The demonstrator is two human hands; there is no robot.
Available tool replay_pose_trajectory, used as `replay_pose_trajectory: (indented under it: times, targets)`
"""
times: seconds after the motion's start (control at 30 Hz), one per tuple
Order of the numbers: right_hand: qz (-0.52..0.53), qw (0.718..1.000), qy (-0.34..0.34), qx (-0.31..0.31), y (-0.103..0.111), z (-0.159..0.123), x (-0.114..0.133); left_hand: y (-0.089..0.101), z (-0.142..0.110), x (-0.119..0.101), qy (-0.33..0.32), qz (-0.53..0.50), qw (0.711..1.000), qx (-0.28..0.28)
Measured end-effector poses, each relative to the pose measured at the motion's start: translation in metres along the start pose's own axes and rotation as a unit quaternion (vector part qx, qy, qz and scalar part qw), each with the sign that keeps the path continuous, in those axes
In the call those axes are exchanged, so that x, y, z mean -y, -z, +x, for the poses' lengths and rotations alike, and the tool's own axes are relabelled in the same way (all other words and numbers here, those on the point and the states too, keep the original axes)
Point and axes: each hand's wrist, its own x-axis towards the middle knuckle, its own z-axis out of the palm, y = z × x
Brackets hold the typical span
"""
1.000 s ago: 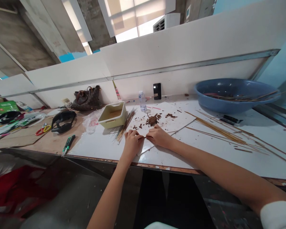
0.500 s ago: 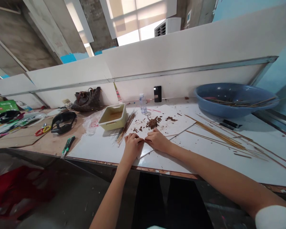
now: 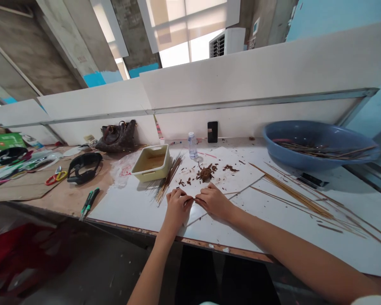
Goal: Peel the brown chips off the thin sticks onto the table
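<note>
My left hand (image 3: 178, 205) and my right hand (image 3: 215, 201) meet fingertip to fingertip above the near edge of a white board. Both are closed in a pinch. A thin light-brown stick (image 3: 232, 193) shows past the right hand's knuckles, in line with the pinched fingers; its part between the fingertips is mostly hidden. Just beyond the hands lies a clump of dark brown, crumbly material (image 3: 205, 173) with small brown pieces scattered around it. Left of them is a bundle of thin sticks (image 3: 168, 180), beside a pale yellow tub (image 3: 150, 174) with brownish contents.
A clear bottle (image 3: 192, 146) and a phone (image 3: 212, 132) stand at the back. Long tan sticks (image 3: 295, 195) lie at right, below a blue basin (image 3: 317, 154) holding more sticks. At left are a utility knife (image 3: 89, 203), scissors (image 3: 56, 176), black headgear (image 3: 84, 168) and a handbag (image 3: 117, 136).
The camera view has tilted up a little, so everything sits lower in the picture. Both hands stay pinched together in nearly the same place on the table.
</note>
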Motion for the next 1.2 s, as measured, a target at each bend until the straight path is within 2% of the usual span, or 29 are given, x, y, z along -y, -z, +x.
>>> replay_pose_trajectory:
  times: [0.2,0.43,0.73,0.93,1.07,1.2]
  targets:
    - [0.010,1.000,-0.005,-0.025,-0.002,0.000,0.001,-0.002,-0.001,0.000,-0.011,-0.009,1.000,-0.025]
    - [0.042,0.999,-0.019,-0.002,-0.004,0.002,-0.001,0.000,0.001,-0.001,-0.028,0.025,0.999,-0.016]
    - [0.092,0.995,-0.033,-0.004,0.010,-0.007,-0.003,0.011,-0.007,0.019,0.014,0.008,1.000,-0.011]
    - [0.072,0.997,-0.033,0.003,0.004,-0.003,-0.005,0.010,-0.008,0.018,0.026,-0.001,1.000,-0.016]
    - [0.070,0.997,-0.043,0.012,0.011,-0.004,-0.005,0.014,-0.009,0.018,0.039,-0.009,0.999,-0.023]
    - [0.064,0.997,-0.047,0.023,0.017,-0.006,-0.009,0.019,-0.010,0.022,0.058,-0.020,0.998,-0.003]
